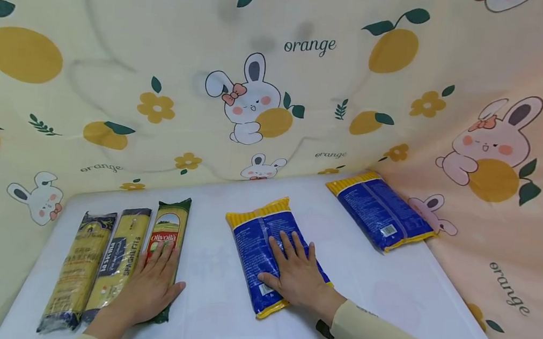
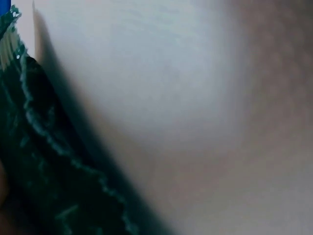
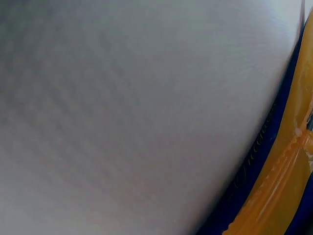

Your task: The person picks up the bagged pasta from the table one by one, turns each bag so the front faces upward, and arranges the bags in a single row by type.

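My left hand [image 1: 152, 283] lies flat with straight fingers on the green-ended Olivoilà spaghetti packet [image 1: 170, 222], covering its lower half. In the left wrist view the dark green crimped end of that packet [image 2: 54, 161] fills the left edge. My right hand [image 1: 298, 271] rests with fingers spread on a blue bag with yellow ends [image 1: 251, 237], its back label facing up. The right wrist view shows the yellow end of this bag [image 3: 274, 191] along the right side. The contents of the blue bag are hidden.
Left of the green packet lie a spaghetti packet with a dark blue label [image 1: 118, 258] and another pasta packet [image 1: 80, 266], side by side. A second blue bag [image 1: 384, 211] lies at the back right corner of the white table [image 1: 218, 337]. A printed curtain [image 1: 166, 47] hangs behind.
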### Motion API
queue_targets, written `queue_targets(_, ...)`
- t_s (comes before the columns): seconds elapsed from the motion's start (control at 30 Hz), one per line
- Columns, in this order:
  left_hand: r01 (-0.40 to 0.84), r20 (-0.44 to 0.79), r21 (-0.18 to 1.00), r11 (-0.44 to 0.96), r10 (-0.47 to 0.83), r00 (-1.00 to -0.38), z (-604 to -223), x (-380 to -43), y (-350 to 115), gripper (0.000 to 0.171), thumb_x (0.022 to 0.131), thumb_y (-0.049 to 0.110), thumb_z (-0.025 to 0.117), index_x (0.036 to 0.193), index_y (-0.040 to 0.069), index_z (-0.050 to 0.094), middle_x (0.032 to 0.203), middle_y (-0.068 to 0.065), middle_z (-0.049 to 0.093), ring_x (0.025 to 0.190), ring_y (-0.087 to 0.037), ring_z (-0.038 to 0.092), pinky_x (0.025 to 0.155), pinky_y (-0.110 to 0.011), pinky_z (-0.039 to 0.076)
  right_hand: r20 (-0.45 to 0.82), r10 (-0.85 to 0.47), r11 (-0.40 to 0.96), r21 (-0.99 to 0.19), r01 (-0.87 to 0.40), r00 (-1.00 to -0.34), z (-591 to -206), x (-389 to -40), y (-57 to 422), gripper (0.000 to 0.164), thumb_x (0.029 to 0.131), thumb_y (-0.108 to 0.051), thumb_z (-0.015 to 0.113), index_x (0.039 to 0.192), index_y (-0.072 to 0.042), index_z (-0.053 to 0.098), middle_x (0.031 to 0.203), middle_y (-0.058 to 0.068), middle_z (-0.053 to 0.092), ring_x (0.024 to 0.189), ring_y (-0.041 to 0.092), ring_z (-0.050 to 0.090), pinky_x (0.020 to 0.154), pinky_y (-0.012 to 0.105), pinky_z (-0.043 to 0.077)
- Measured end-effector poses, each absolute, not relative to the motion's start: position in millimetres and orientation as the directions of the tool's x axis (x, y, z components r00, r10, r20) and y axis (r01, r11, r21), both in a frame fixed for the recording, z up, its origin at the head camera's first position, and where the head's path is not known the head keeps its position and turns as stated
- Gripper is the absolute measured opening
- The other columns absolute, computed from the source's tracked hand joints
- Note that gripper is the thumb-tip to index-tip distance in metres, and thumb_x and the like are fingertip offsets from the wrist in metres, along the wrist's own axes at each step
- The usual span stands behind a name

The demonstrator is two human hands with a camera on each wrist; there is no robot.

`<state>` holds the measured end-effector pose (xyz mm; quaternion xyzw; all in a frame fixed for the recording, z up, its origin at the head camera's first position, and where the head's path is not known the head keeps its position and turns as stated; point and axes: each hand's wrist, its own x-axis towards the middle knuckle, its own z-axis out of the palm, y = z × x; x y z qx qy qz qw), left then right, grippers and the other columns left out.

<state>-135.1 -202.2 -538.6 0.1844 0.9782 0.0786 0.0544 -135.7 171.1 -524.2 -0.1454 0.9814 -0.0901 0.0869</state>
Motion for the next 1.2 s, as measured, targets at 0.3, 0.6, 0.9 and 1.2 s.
queue_targets(0.3,0.360,-0.089,0.172,0.917,0.378,-0.921,-533,-132,-202,0.085,0.105,0.047,0.061,0.165,-0.001,0.025,0.174,-0.023,0.019,0.162,-0.045,0.012,0.127,-0.068,0.007,-0.141,-0.267,0.955,-0.174,-0.242,-0.953,-526,-134,165,0.091,0.102,-0.079,0.032,0.171,-0.024,0.013,0.178,0.013,0.008,0.164,0.043,0.002,0.123,0.077,0.009)
queue_targets(0.6,0.345,-0.099,0.170,0.923,0.364,-0.926,-534,-133,-203,0.085,0.105,0.049,0.059,0.166,-0.001,0.025,0.174,-0.023,0.019,0.162,-0.045,0.010,0.127,-0.068,0.005,-0.143,-0.260,0.951,-0.208,-0.228,-0.955,-528,-131,156,0.091,0.103,-0.077,0.033,0.171,-0.022,0.011,0.178,0.014,0.006,0.163,0.043,0.001,0.122,0.078,0.008)
queue_targets(0.9,0.354,-0.099,0.185,0.917,0.376,-0.921,-534,-132,-200,0.085,0.105,0.048,0.060,0.165,-0.002,0.026,0.173,-0.025,0.022,0.161,-0.046,0.012,0.127,-0.069,0.006,-0.137,-0.237,0.954,-0.218,-0.204,-0.962,-529,-129,153,0.090,0.103,-0.076,0.035,0.171,-0.020,0.016,0.178,0.016,0.008,0.163,0.045,0.003,0.121,0.079,0.009)
queue_targets(1.2,0.337,-0.108,0.167,0.927,0.357,-0.928,-533,-133,-199,0.085,0.105,0.048,0.060,0.165,-0.002,0.026,0.173,-0.025,0.021,0.162,-0.046,0.011,0.127,-0.068,0.005,-0.139,-0.218,0.957,-0.224,-0.184,-0.966,-526,-126,137,0.091,0.103,-0.075,0.037,0.171,-0.019,0.015,0.177,0.017,0.007,0.162,0.047,0.002,0.120,0.080,0.007)
